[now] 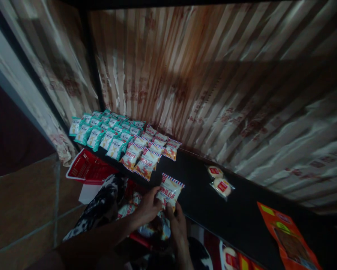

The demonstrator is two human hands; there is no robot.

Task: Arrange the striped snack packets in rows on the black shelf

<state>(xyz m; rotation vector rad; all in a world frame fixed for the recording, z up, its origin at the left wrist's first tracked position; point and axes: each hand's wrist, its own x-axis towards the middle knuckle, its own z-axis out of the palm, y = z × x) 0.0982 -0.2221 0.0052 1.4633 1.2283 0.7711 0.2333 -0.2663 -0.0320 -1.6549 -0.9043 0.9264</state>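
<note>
Between my two hands is a small snack bag [170,190] with a red-and-blue striped edge and red lettering, held at the front edge of the black shelf. My left hand [148,205] pinches its left side. At the lower right side, my right hand [177,224] closes on the same bag. Just beyond, matching striped snack bags [146,162] stand in short rows on the shelf. To their left are rows of teal-and-white snack bags [116,148]. Below my hands, more packets [126,210] lie in a red basket, partly hidden by my arms.
Two clear-wrapped round snacks [223,186] lie on the black shelf [202,202], right of my hands. Farther right is an orange pouch [291,238]. A red basket [91,167] stands below the shelf's left end. Behind the shelf hangs pleated, printed plastic sheeting [202,82].
</note>
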